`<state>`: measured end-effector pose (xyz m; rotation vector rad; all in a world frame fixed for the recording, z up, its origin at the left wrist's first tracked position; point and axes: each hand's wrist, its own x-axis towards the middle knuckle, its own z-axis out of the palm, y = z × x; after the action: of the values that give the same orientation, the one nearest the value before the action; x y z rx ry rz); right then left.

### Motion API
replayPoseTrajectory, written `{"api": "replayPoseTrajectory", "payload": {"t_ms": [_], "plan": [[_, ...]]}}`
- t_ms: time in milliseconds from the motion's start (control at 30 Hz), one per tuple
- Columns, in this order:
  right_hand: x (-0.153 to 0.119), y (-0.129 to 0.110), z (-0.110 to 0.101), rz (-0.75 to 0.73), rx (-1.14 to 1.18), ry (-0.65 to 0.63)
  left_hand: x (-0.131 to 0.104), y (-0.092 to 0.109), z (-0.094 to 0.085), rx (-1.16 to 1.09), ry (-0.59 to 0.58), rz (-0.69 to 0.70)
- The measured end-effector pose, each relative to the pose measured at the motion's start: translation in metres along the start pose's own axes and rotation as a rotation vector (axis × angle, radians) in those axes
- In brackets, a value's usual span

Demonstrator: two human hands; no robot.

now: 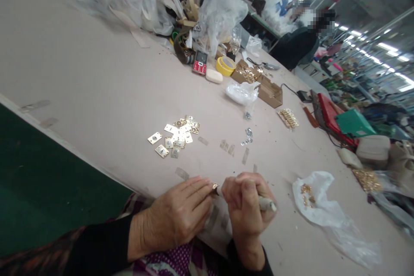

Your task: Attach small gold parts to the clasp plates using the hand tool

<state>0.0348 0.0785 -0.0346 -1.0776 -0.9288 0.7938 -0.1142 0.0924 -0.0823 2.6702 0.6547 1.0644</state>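
My right hand (pixel 247 202) is closed around a thin white-handled tool (pixel 267 204), whose back end sticks out past the fist. The tool's front end meets a small gold metal piece (pixel 214 187) at the fingertips of my left hand (pixel 181 211). Those left fingers are pressed together and hold the piece down at the table; most of it is hidden. Beyond my left hand lies a loose pile of small gold metal plates (pixel 179 133), some with a round fitting in the middle. Small silver washers or rings (pixel 248 135) lie farther off.
An open white plastic bag (pixel 318 187) with small gold parts lies at right. Farther back are cardboard boxes (pixel 270 92), yellow tape (pixel 225 65), a red phone (pixel 200 63) and plastic bags (pixel 220 13). The table edge (pixel 67 138) runs along the left. A person (pixel 296 45) sits in the background.
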Motion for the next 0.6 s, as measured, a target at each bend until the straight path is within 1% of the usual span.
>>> {"api": "replayPoseTrajectory", "payload": {"t_ms": [33,100,167,233,300,333,400,467,500,533,600], "plan": [[0.004,-0.008,0.001,-0.037,0.02,-0.005,0.0,0.001,-0.002,-0.038,0.017,-0.025],[0.009,-0.023,0.005,-0.129,0.048,0.024,0.001,0.002,-0.007,-0.134,0.033,-0.08],[0.009,-0.03,0.009,-0.214,0.047,0.071,0.002,0.002,-0.013,-0.217,0.023,-0.145],[0.004,-0.023,0.011,-0.191,0.034,0.059,0.006,0.0,-0.017,-0.244,-0.007,-0.226],[-0.001,-0.008,0.011,-0.084,0.006,0.0,0.012,-0.005,-0.019,-0.216,-0.069,-0.264],[-0.002,-0.002,0.01,-0.054,0.018,-0.009,0.016,-0.009,-0.018,-0.191,-0.106,-0.241],[-0.002,0.004,0.006,-0.038,0.054,-0.015,0.024,-0.019,-0.015,-0.137,-0.188,-0.11],[0.0,-0.002,-0.001,-0.076,0.092,-0.007,0.031,-0.029,-0.01,-0.098,-0.244,0.034],[0.001,-0.007,-0.004,-0.095,0.106,-0.007,0.034,-0.033,-0.007,-0.085,-0.26,0.083],[0.001,-0.013,-0.008,-0.111,0.119,-0.003,0.035,-0.035,-0.005,-0.076,-0.27,0.111],[0.0,-0.022,-0.015,-0.126,0.132,0.027,0.035,-0.036,-0.001,-0.048,-0.27,0.119]]}}
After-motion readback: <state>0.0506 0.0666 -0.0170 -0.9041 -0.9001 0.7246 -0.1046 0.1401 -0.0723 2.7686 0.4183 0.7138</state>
